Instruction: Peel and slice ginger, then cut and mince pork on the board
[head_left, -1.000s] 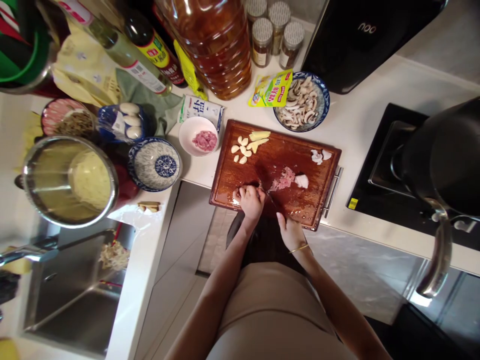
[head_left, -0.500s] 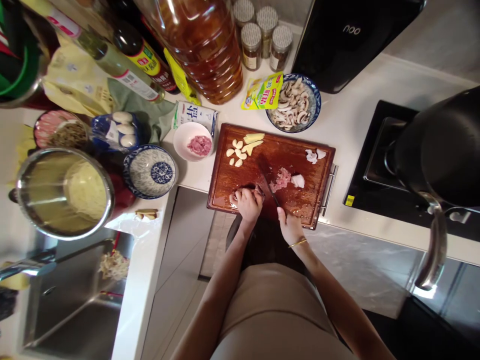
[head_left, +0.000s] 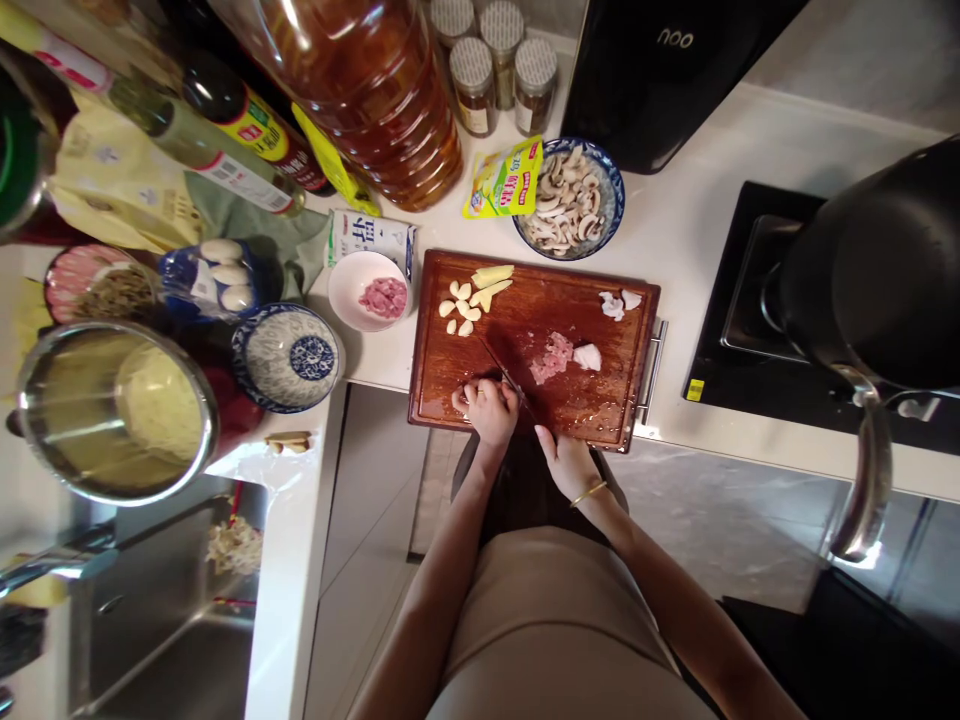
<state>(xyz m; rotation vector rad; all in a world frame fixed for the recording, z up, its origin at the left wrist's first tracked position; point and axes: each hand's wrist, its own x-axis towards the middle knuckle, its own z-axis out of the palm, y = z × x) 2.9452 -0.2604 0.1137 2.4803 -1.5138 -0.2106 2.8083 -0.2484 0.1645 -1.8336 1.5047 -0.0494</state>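
My right hand [head_left: 568,466] grips a kitchen knife [head_left: 505,352] by its handle, with the dark blade pointing away and to the left. Beside the blade, my left hand [head_left: 491,410] is closed over a piece of meat [head_left: 460,396] on the wooden cutting board [head_left: 525,268], its fingers hiding most of the piece. Chopped pink meat [head_left: 553,356] lies right of the blade, next to a whitish chunk of fat [head_left: 588,356]. Garlic cloves [head_left: 460,305] and ginger slices [head_left: 492,276] lie at the board's far left. Small white scraps [head_left: 613,304] are at its far right.
Behind the board stands a bowl of sliced mushrooms [head_left: 574,200]; left of it is a white bowl with meat [head_left: 384,298]. A patterned bowl [head_left: 300,350], steel pot [head_left: 45,440] and sink [head_left: 150,640] are further left. A black pan [head_left: 877,270] sits on the hob at right.
The knife has swung left, bringing its blade close against my left hand. My left hand stays on the meat. The whole view has shifted slightly.
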